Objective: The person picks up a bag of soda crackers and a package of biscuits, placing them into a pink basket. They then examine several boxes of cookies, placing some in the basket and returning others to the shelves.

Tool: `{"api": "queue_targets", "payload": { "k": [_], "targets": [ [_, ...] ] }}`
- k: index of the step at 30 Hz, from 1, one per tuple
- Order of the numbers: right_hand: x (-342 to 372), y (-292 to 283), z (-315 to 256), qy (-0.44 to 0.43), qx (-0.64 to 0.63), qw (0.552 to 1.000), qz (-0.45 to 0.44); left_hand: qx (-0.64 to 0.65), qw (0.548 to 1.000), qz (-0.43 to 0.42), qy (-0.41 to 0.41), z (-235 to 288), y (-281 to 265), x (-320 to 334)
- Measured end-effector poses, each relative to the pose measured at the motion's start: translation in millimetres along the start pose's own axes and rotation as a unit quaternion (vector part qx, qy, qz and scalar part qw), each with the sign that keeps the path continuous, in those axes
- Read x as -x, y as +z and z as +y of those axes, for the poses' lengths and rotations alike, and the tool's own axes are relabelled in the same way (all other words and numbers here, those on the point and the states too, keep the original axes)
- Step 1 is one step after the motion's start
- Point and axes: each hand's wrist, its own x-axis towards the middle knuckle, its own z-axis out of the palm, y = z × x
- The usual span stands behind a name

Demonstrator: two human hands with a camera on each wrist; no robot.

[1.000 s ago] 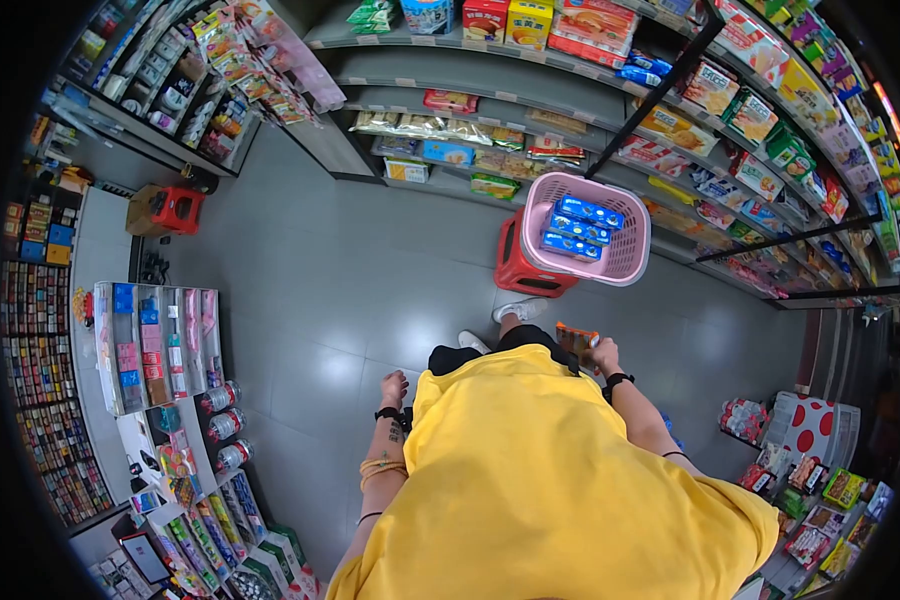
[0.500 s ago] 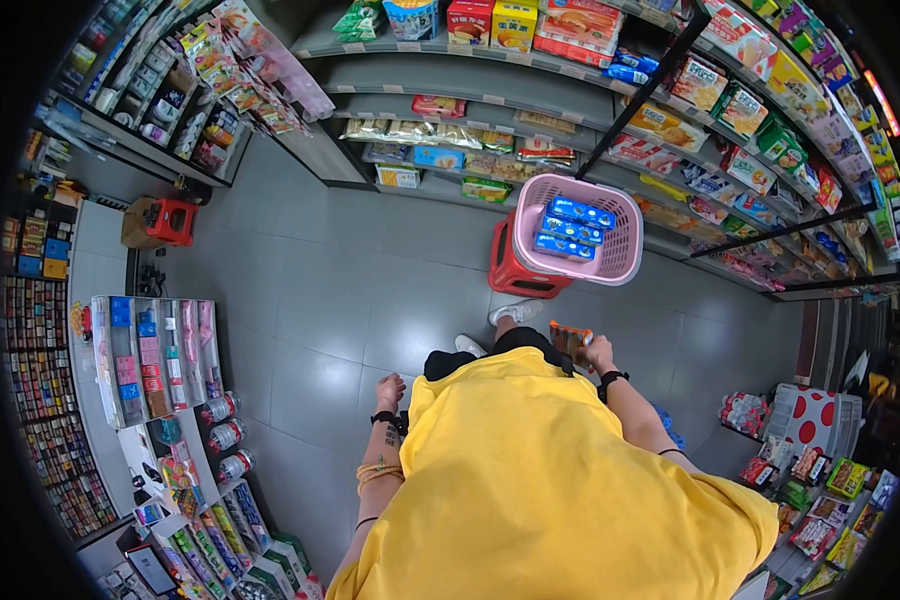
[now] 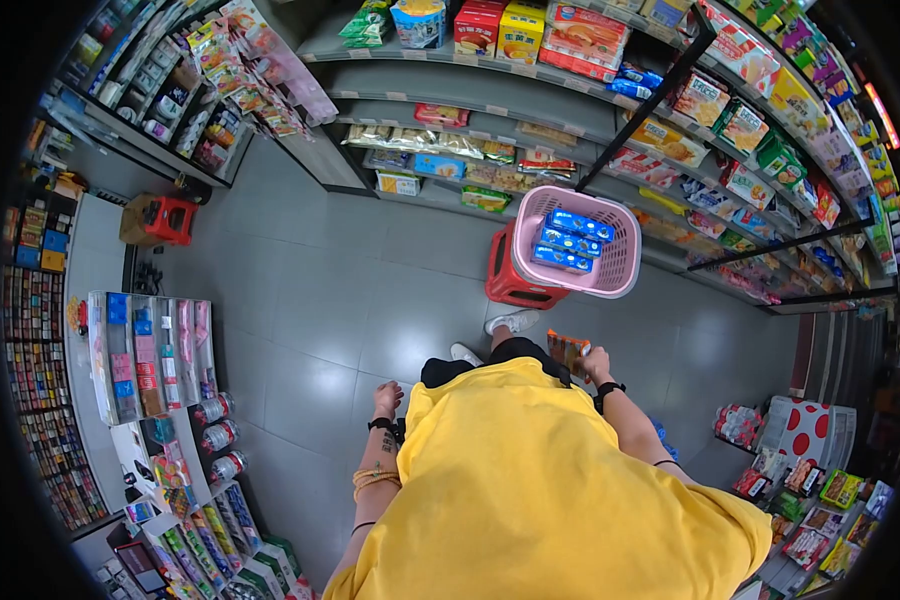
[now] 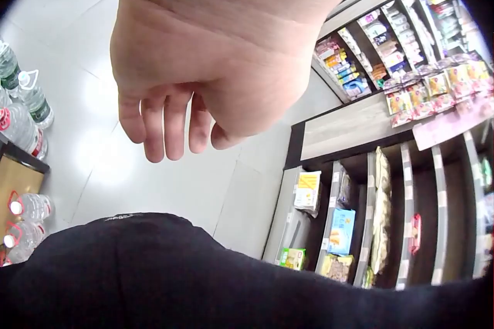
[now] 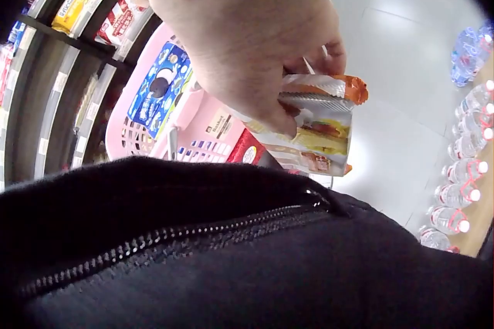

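My right hand (image 3: 597, 366) grips an orange and clear snack packet (image 3: 568, 347) by one end, low beside my right leg. In the right wrist view the fingers and thumb close on the packet (image 5: 328, 140), whose crimped silver edge shows. My left hand (image 3: 388, 398) hangs at my left side, holding nothing, its fingers (image 4: 176, 124) loosely curled in the left wrist view. Ahead of me a pink basket (image 3: 625, 250) sits on a red stool (image 3: 510, 275). Several blue packages (image 3: 570, 242) lie stacked inside it.
Shelves (image 3: 470, 95) of packaged snacks run along the front and right. On the left stand a display case (image 3: 150, 350) and large water bottles (image 3: 218, 435). Another red stool (image 3: 177, 220) is at the far left, and a polka-dot bin (image 3: 805, 430) at the right.
The head view has shifted slightly, so the basket and stool appear a little lower and further left. My right hand keeps holding the packet, and my left hand still hangs at my side.
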Motion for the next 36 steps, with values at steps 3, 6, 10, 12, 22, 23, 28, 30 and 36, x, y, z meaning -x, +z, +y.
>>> {"api": "queue_targets", "payload": {
  "k": [3, 6, 10, 12, 22, 23, 28, 30, 36],
  "targets": [
    [4.1, -2.3, 0.3, 0.016, -0.011, 1.000, -0.002, 0.005, 1.000, -0.015, 0.001, -7.3, 1.2, -10.7],
    [12.3, -9.1, -5.4, 0.024, -0.011, 1.000, -0.016, 0.009, 1.000, -0.019, 0.002, -7.2, 5.0, -13.5],
    [11.6, -8.9, -4.3, 0.016, -0.008, 1.000, -0.012, 0.003, 1.000, -0.026, 0.002, -5.7, 4.6, -15.1],
    [8.1, -8.1, -5.5, 0.015, -0.011, 1.000, -0.001, 0.004, 1.000, -0.026, 0.002, -5.8, 4.2, -16.1],
    [-3.0, 1.8, -6.1, -0.006, -0.017, 1.000, 0.003, 0.001, 1.000, -0.004, -0.004, -8.3, -0.1, -7.3],
    [-7.0, 5.5, -4.1, -0.013, -0.010, 1.000, 0.011, 0.004, 1.000, -0.002, -0.005, -9.6, -0.5, -9.2],
    [0.3, 4.7, -7.8, 0.010, -0.023, 1.000, -0.006, 0.008, 1.000, -0.003, -0.009, -9.2, -3.1, -8.0],
    [4.9, 4.2, -9.8, -0.004, -0.007, 1.000, 0.007, 0.009, 1.000, -0.006, -0.007, -7.5, -4.1, -6.0],
    [12.9, 3.9, -12.3, 0.009, -0.019, 1.000, -0.012, -0.010, 1.000, -0.028, -0.003, -14.3, -13.4, -15.0]
  ]
}}
